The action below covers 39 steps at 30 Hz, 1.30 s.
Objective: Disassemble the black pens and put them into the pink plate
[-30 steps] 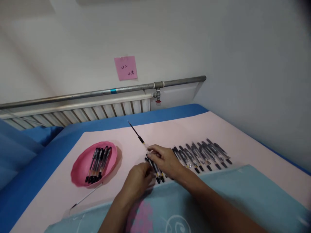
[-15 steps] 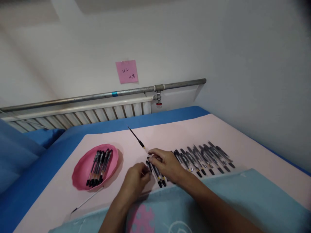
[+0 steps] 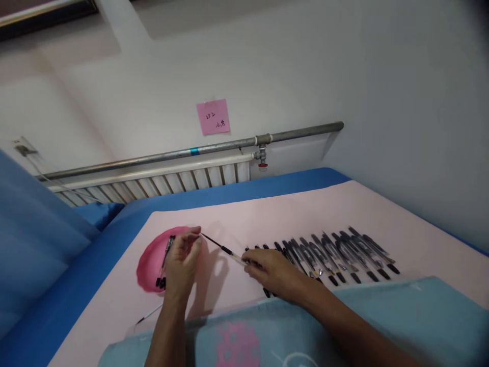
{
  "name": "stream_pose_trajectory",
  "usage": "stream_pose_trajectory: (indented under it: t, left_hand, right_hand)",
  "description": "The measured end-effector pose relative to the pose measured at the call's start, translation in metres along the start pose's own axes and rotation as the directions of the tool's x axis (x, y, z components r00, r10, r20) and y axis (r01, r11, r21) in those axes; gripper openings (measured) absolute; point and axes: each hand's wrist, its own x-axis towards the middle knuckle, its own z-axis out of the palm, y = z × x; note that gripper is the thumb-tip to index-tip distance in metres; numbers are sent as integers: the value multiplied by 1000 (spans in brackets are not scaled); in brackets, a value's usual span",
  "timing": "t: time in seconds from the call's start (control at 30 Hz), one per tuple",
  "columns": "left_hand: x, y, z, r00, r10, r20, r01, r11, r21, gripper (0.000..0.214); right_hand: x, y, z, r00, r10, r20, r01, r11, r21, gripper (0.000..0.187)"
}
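My right hand [image 3: 273,265] is closed around the clear barrel of a gel pen [image 3: 227,250] with a black grip. From the pen's front end a thin dark refill [image 3: 210,239] sticks out, up and to the left. At the far tip of that refill, my left hand [image 3: 183,260] pinches with thumb and forefinger, in front of the pink bowl [image 3: 144,265]. Several black pens [image 3: 167,257] lie in the bowl, partly hidden by this hand. Beside and under my right hand runs a row of disassembled pens with loose black caps [image 3: 332,255].
A pale refill with a dark tip [image 3: 148,314] lies in front of the bowl. Light blue cloth [image 3: 382,311] covers the near edge of the pink table cover [image 3: 290,211]. Behind are a radiator [image 3: 183,178], a pipe [image 3: 160,157] and a pink note [image 3: 213,117] on the wall.
My left hand has moved from beside the right hand, left and up, to the refill's tip. The right hand still holds the pen, now tilted flatter. The view has shifted left.
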Motion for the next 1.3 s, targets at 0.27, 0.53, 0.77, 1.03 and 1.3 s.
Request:
stream_pose_trajectory:
  t: [0.27, 0.53, 0.77, 1.03, 1.3]
  left_hand:
    - [-1, -6, 1, 991, -87, 102, 76, 991, 112, 15]
    - [0, -4, -6, 947, -183, 262, 143, 976, 164, 18]
    - [0, -5, -7, 913, -249, 322, 207, 965, 159, 20]
    - [0, 4, -10, 871, -288, 398, 182, 942, 283, 17]
    - [0, -4, -2, 871, -402, 283, 410, 911, 33, 27]
  right_hand:
    - [1, 1, -2, 1000, 13, 3, -13, 1000, -28, 20]
    - [-1, 1, -2, 999, -46, -17, 44, 995, -88, 19]
    - [-1, 2, -1, 999, -50, -3, 49, 986, -161, 20]
    - [-2, 4, -2, 998, -70, 8, 68, 926, -371, 21]
    - [-3, -2, 1, 998, -61, 21, 65, 931, -359, 22]
